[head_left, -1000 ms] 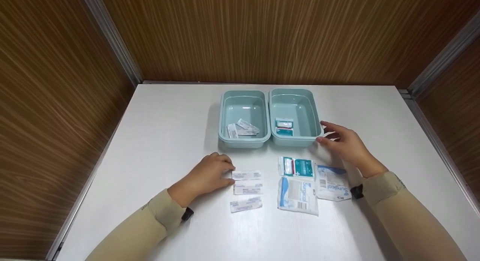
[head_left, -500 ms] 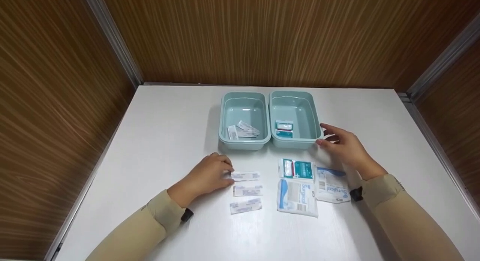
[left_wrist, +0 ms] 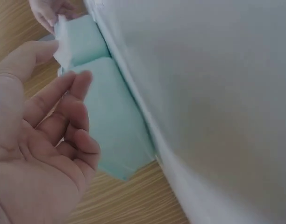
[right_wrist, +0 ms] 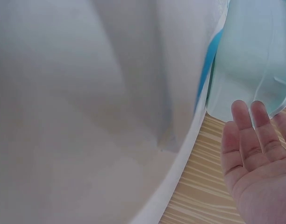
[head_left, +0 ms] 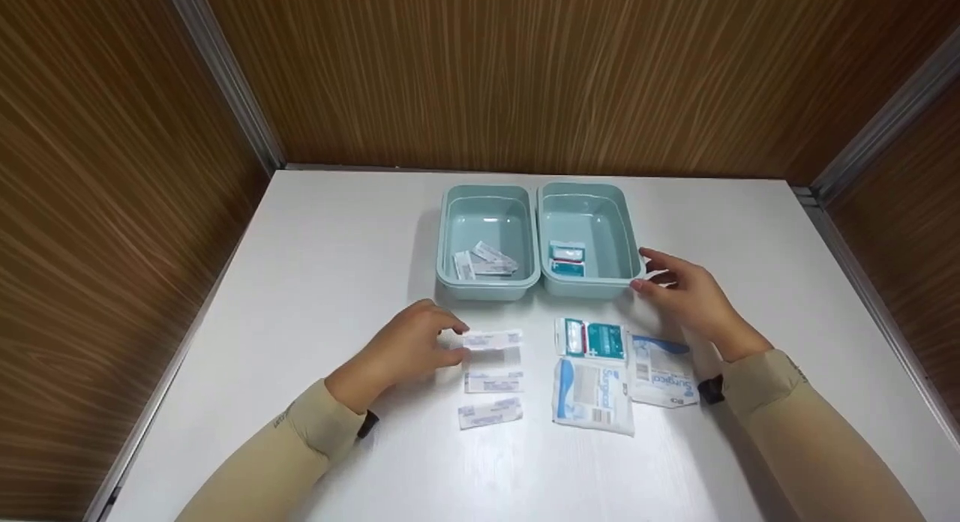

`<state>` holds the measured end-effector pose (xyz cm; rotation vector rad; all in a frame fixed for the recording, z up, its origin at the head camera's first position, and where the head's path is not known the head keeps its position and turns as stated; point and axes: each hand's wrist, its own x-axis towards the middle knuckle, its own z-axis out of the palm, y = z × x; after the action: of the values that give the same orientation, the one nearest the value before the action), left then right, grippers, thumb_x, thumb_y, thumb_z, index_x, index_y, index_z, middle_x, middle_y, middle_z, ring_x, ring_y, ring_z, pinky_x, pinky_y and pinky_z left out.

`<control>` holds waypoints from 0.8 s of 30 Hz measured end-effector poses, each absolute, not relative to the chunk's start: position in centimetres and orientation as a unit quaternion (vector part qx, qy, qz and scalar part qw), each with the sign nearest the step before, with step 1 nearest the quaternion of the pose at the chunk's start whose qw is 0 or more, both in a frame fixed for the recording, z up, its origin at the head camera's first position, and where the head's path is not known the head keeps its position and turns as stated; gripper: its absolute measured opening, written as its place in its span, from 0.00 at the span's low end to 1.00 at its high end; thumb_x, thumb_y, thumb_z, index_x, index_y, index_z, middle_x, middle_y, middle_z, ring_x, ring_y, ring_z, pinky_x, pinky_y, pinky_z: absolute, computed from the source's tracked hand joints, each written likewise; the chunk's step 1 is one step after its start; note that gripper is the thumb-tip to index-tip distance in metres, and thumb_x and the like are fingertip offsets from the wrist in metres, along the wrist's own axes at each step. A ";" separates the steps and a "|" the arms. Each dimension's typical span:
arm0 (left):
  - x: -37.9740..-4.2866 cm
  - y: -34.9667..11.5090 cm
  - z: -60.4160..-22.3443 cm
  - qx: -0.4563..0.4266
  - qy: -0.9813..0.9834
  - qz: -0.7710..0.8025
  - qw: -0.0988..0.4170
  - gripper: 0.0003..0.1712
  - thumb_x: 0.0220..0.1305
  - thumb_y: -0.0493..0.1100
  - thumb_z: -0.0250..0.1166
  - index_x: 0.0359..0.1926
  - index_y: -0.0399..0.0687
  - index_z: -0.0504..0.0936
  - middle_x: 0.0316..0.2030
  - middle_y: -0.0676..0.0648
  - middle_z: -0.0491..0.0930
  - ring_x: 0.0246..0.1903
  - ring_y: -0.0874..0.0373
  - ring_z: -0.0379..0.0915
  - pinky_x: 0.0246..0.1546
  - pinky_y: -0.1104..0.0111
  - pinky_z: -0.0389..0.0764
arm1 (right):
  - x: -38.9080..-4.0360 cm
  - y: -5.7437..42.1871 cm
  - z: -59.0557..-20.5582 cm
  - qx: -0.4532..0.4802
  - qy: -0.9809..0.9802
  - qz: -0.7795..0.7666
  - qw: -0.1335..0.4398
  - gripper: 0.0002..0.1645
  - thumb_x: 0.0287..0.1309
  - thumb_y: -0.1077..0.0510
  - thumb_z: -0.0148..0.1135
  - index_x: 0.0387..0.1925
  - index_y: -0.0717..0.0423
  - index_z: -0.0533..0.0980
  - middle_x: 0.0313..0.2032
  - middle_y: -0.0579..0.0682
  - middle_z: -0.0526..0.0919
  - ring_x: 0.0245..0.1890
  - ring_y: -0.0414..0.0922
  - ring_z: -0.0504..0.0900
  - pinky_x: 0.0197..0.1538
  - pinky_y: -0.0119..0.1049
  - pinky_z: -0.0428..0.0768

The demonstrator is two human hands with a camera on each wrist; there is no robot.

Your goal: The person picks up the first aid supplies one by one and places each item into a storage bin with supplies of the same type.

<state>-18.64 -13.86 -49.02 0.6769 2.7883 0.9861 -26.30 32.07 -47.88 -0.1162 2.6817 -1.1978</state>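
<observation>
My left hand (head_left: pixel 401 338) pinches the left end of a white wrapped adhesive bandage (head_left: pixel 493 338) between thumb and fingertips, raised over its shadow on the table. In the left wrist view the bandage (left_wrist: pixel 63 44) shows pale beyond the thumb, the other fingers loosely curled. Two more wrapped bandages, a middle one (head_left: pixel 493 382) and a near one (head_left: pixel 490 413), lie below it. My right hand (head_left: pixel 694 301) rests its fingertips at the near right corner of the right teal box (head_left: pixel 589 288); the right wrist view shows relaxed, nearly straight fingers (right_wrist: pixel 262 121) against it.
Beside the right box stands the left teal box (head_left: pixel 487 291), with several wrapped bandages (head_left: pixel 491 261) inside. A green-and-white packet (head_left: pixel 568 259) sits in the right box. Another green packet (head_left: pixel 592 339), a Surgical packet (head_left: pixel 595 396) and a second Surgical packet (head_left: pixel 664 372) lie nearer.
My left hand has taken hold of the farthest bandage and lifted it slightly off the table. The right hand stays at the box corner.
</observation>
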 end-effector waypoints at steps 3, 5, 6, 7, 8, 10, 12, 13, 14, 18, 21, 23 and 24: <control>-18.8 -14.0 -48.3 0.220 0.917 0.330 0.041 0.19 0.68 0.47 0.82 0.56 0.45 0.95 0.50 0.48 0.94 0.50 0.53 0.80 0.57 0.55 0.86 | -26.3 32.1 -47.9 -0.039 0.908 -0.404 0.103 0.58 0.70 0.27 0.73 0.91 0.38 0.60 0.77 0.58 0.76 0.72 0.60 0.79 0.81 0.64 0.77; -19.0 -14.2 -47.8 0.222 0.916 0.334 0.033 0.19 0.68 0.47 0.82 0.56 0.46 0.95 0.50 0.49 0.94 0.50 0.53 0.80 0.56 0.55 0.85 | -26.3 32.1 -48.0 -0.041 0.909 -0.402 0.102 0.58 0.70 0.27 0.73 0.91 0.38 0.60 0.78 0.58 0.76 0.72 0.61 0.79 0.80 0.65 0.77; -19.1 -14.2 -47.5 0.221 0.915 0.337 0.030 0.19 0.68 0.48 0.82 0.56 0.47 0.95 0.50 0.50 0.93 0.50 0.53 0.80 0.55 0.56 0.85 | -26.3 32.1 -48.0 -0.040 0.910 -0.401 0.101 0.58 0.70 0.27 0.73 0.91 0.38 0.60 0.78 0.58 0.76 0.72 0.61 0.79 0.80 0.65 0.77; -19.2 -14.3 -47.3 0.221 0.914 0.340 0.027 0.18 0.69 0.48 0.82 0.56 0.48 0.95 0.50 0.51 0.93 0.50 0.53 0.80 0.55 0.57 0.85 | -26.3 32.1 -48.0 -0.040 0.910 -0.400 0.102 0.58 0.71 0.27 0.73 0.91 0.38 0.60 0.78 0.59 0.76 0.72 0.61 0.79 0.80 0.65 0.77; -19.4 -14.3 -47.0 0.221 0.913 0.342 0.023 0.18 0.69 0.48 0.82 0.56 0.48 0.95 0.50 0.51 0.93 0.50 0.53 0.80 0.54 0.57 0.85 | -26.4 32.1 -48.0 -0.041 0.910 -0.400 0.102 0.58 0.71 0.28 0.73 0.91 0.38 0.60 0.78 0.59 0.75 0.73 0.61 0.79 0.80 0.65 0.77; -19.8 -14.5 -46.5 0.217 0.910 0.352 0.020 0.18 0.69 0.48 0.82 0.56 0.49 0.95 0.50 0.49 0.93 0.51 0.49 0.81 0.53 0.58 0.84 | -26.4 32.1 -47.9 -0.041 0.910 -0.400 0.105 0.57 0.71 0.28 0.73 0.91 0.37 0.59 0.78 0.59 0.75 0.73 0.61 0.79 0.80 0.65 0.77; -20.3 -14.6 -46.1 0.208 0.910 0.359 0.016 0.18 0.69 0.48 0.82 0.57 0.49 0.95 0.51 0.47 0.93 0.51 0.46 0.82 0.52 0.58 0.83 | -26.5 32.2 -47.9 -0.040 0.910 -0.399 0.107 0.58 0.71 0.28 0.73 0.91 0.36 0.59 0.79 0.59 0.75 0.73 0.62 0.78 0.80 0.65 0.77; -20.5 -14.7 -45.9 0.204 0.910 0.360 0.012 0.19 0.69 0.47 0.82 0.57 0.48 0.95 0.51 0.47 0.93 0.52 0.45 0.82 0.52 0.59 0.83 | -26.6 32.2 -47.9 -0.041 0.910 -0.399 0.108 0.58 0.71 0.28 0.73 0.91 0.36 0.59 0.79 0.59 0.74 0.74 0.62 0.78 0.80 0.65 0.77; -20.8 -14.7 -45.8 0.200 0.910 0.362 0.010 0.19 0.69 0.47 0.83 0.58 0.47 0.95 0.52 0.45 0.92 0.52 0.44 0.82 0.51 0.59 0.83 | -26.6 32.2 -47.9 -0.041 0.909 -0.399 0.108 0.58 0.71 0.28 0.73 0.91 0.36 0.59 0.79 0.60 0.74 0.74 0.62 0.78 0.80 0.65 0.77; -21.9 -14.9 -45.3 0.190 0.913 0.362 0.002 0.22 0.69 0.48 0.82 0.59 0.45 0.94 0.54 0.42 0.92 0.51 0.42 0.81 0.51 0.58 0.83 | -26.7 32.3 -47.8 -0.047 0.910 -0.399 0.104 0.57 0.72 0.29 0.73 0.91 0.38 0.59 0.78 0.60 0.75 0.73 0.62 0.79 0.80 0.66 0.77; -22.8 -14.9 -45.2 0.191 0.914 0.358 -0.004 0.22 0.69 0.48 0.82 0.60 0.44 0.93 0.55 0.41 0.92 0.52 0.39 0.81 0.52 0.57 0.82 | -26.7 32.3 -47.8 -0.050 0.911 -0.397 0.103 0.56 0.72 0.30 0.73 0.91 0.38 0.60 0.78 0.60 0.75 0.73 0.62 0.79 0.80 0.66 0.77; -23.3 -14.9 -45.2 0.189 0.915 0.355 -0.008 0.22 0.70 0.49 0.81 0.59 0.43 0.93 0.54 0.42 0.92 0.52 0.39 0.81 0.53 0.57 0.82 | -26.7 32.3 -47.9 -0.050 0.911 -0.396 0.102 0.56 0.72 0.29 0.73 0.91 0.38 0.60 0.78 0.60 0.75 0.73 0.62 0.79 0.80 0.66 0.77; -23.5 -14.9 -45.1 0.187 0.917 0.353 -0.010 0.22 0.70 0.49 0.81 0.59 0.44 0.94 0.54 0.43 0.92 0.52 0.40 0.81 0.53 0.57 0.82 | -26.7 32.3 -47.9 -0.050 0.911 -0.397 0.102 0.57 0.72 0.29 0.73 0.91 0.38 0.60 0.78 0.61 0.75 0.73 0.62 0.79 0.80 0.66 0.76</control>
<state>-23.53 -14.87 -45.13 0.5913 2.8981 1.1162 -26.66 32.28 -47.89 -0.1465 2.6903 -1.1713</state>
